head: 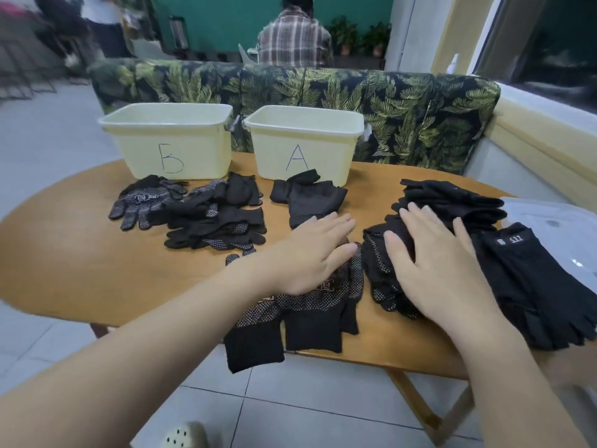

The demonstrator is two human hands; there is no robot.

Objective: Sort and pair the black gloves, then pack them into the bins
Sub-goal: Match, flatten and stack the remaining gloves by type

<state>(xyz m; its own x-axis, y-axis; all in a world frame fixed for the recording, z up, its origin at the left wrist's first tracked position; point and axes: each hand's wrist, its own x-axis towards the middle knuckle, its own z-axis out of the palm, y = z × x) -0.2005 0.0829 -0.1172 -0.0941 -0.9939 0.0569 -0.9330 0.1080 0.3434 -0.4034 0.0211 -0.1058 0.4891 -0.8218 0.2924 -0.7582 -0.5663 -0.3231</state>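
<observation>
Oval wooden desk (80, 253), leaf-print sofa behind. Left hand (310, 253) flat, open grip, on dotted black knit gloves (319, 305) before cream bin A (303, 147); right hand (433, 253) flat on black glove stack (381, 273) beside. Best: match cuffs and patterns, press pairs flat before lifting.

Both hands (315, 252) (433, 257) flat, fingers extended

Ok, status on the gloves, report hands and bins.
Left hand flat on dotted gloves at table edge. Right hand flat, pressing glove stack. Bins A and B upright behind, contents unseen. Nothing blocking.
</observation>
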